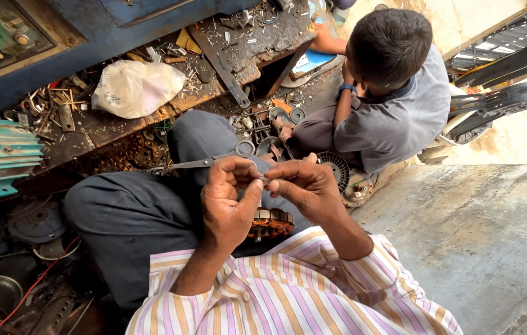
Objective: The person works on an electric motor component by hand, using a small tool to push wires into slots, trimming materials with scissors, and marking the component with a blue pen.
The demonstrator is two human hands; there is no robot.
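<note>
My left hand (229, 201) and my right hand (308, 186) meet in front of my chest, fingertips pinched together on a small thin piece I cannot make out. A pair of grey scissors (214, 160) lies on my raised knee just beyond the left hand's fingers. Under both hands, in my lap, rests a motor armature (271, 223) with copper-orange windings, partly hidden by the left palm. My sleeves are striped pink, white and yellow.
Another person in a grey shirt (393, 93) sits close ahead on the right, one hand reaching to a cluttered workbench (238, 56). A white plastic bag (134, 87), scrap metal parts and a round fan rotor (336, 167) lie about. A concrete slab (480, 242) is at right.
</note>
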